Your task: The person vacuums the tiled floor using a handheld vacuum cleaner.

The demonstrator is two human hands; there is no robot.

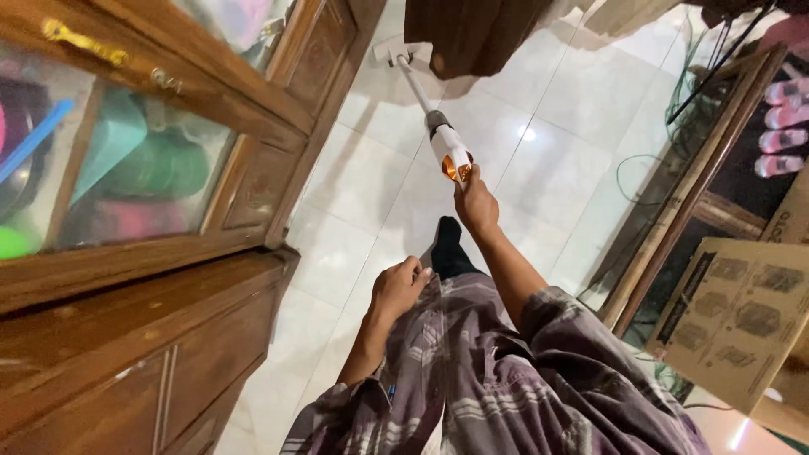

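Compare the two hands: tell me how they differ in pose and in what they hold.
The right hand reaches forward on an outstretched arm; the left hand hangs close to the body. The right hand grips the white stick vacuum; the left hand is loosely curled and touches only the plaid garment. Both are bare.

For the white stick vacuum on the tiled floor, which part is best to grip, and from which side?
Grip the stick vacuum at its near end, by the orange-trimmed body, coming from behind. The tube slants away to the floor head, so that end rises toward the person. The right hand holds it there; the left hand is closed on nothing visible.
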